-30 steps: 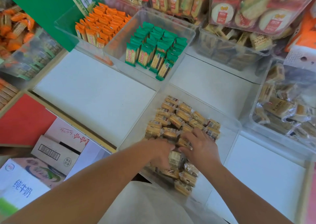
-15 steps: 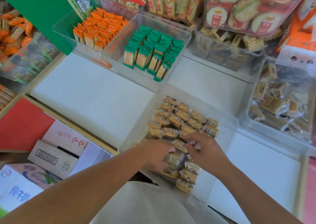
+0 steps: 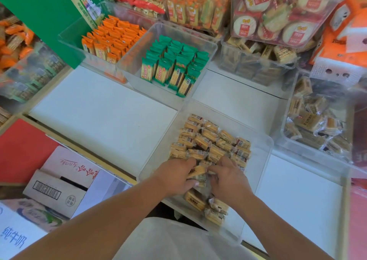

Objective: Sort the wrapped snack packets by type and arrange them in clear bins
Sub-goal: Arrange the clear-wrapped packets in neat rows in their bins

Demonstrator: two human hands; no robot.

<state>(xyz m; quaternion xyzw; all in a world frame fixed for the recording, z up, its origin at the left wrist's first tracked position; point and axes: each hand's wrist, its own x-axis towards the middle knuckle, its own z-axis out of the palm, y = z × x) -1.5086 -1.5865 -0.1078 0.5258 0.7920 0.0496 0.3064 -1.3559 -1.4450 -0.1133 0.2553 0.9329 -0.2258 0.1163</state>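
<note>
A clear bin [image 3: 258, 160] in front of me holds several tan wrapped snack packets [image 3: 206, 138] laid in rows at its far half, with a few loose ones [image 3: 215, 210] at its near end. My left hand [image 3: 175, 178] and my right hand [image 3: 228, 178] are both inside the bin at its middle. Between them they hold one tan packet [image 3: 196, 171]: my left thumb and fingers curl round its left end, and my right fingertips pinch its right end.
Behind stand clear bins of green packets [image 3: 174, 65] and orange packets [image 3: 111, 39], and another bin of tan packets [image 3: 315, 124] at the right. Stacked bins of snacks fill the back. Cardboard boxes [image 3: 59, 182] sit low at the left beside the white shelf [image 3: 103, 116].
My right hand has drawn back from the packet rows toward my left hand. Both hands now meet on one packet at the bin's middle. The view has shifted slightly.
</note>
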